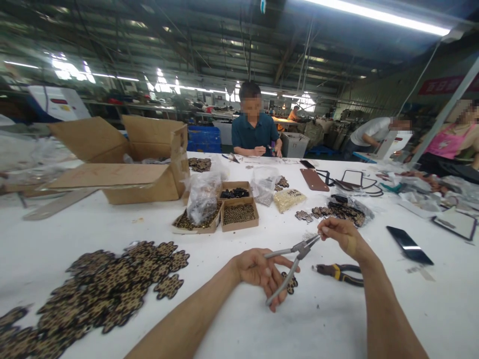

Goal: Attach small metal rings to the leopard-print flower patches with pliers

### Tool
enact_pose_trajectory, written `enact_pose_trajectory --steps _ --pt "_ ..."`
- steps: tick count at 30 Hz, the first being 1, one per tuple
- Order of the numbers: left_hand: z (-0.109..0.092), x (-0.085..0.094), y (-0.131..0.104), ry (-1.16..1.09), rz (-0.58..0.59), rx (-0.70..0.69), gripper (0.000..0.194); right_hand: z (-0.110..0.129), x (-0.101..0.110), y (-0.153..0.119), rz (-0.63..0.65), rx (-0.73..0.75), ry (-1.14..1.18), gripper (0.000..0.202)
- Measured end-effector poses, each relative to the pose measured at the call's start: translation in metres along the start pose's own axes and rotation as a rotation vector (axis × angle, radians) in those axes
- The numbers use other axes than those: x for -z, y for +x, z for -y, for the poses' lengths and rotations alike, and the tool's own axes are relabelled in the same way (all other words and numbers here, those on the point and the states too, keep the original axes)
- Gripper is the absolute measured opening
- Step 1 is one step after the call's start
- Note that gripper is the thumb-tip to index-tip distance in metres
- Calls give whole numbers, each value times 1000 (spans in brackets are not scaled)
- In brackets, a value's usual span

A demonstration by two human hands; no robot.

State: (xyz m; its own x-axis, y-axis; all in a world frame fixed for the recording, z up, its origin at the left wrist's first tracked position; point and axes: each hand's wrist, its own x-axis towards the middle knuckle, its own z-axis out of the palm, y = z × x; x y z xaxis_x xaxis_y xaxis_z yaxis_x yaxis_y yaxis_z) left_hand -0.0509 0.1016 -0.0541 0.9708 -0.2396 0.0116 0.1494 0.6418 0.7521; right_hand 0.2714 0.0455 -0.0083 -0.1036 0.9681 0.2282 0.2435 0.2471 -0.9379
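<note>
My left hand [262, 271] grips the grey handles of a pair of needle-nose pliers [295, 254], jaws pointing right. At the jaw tips, my right hand [339, 232] pinches a small silvery chain piece [310, 235]. One leopard-print flower patch [291, 282] lies on the white table [232, 324] just under the pliers' handles. A second pair of pliers with black and yellow grips [339, 273] rests on the table under my right forearm.
A big pile of leopard flower patches [101, 286] lies at the left. Small cardboard trays [232, 212] with parts, plastic bags [204, 197] and a large open carton [123, 159] stand mid-table. A phone [409, 245] lies at the right. Other people work across the table and at the right.
</note>
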Motion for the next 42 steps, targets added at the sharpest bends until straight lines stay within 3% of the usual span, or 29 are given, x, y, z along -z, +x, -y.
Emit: enact_pose_trajectory --steps 14,21,29,35,40,42 --pt "0 -2 -2 13 -43 -29 83 -12 -2 1 -122 -25 110 33" --pt "1 1 -3 -7 -31 -59 82 -29 2 5 -106 -108 58 37" --pt "0 0 -2 -12 -63 -46 82 -18 -4 2 -86 -49 226 36" --pt "1 1 -1 6 -95 -20 82 -14 -10 2 -30 -46 220 41" --pt "0 -1 -2 12 -119 -65 83 -17 -2 1 -154 -68 171 37" --pt "-1 -2 -3 3 -156 -116 83 -16 1 -3 -140 -115 62 34"
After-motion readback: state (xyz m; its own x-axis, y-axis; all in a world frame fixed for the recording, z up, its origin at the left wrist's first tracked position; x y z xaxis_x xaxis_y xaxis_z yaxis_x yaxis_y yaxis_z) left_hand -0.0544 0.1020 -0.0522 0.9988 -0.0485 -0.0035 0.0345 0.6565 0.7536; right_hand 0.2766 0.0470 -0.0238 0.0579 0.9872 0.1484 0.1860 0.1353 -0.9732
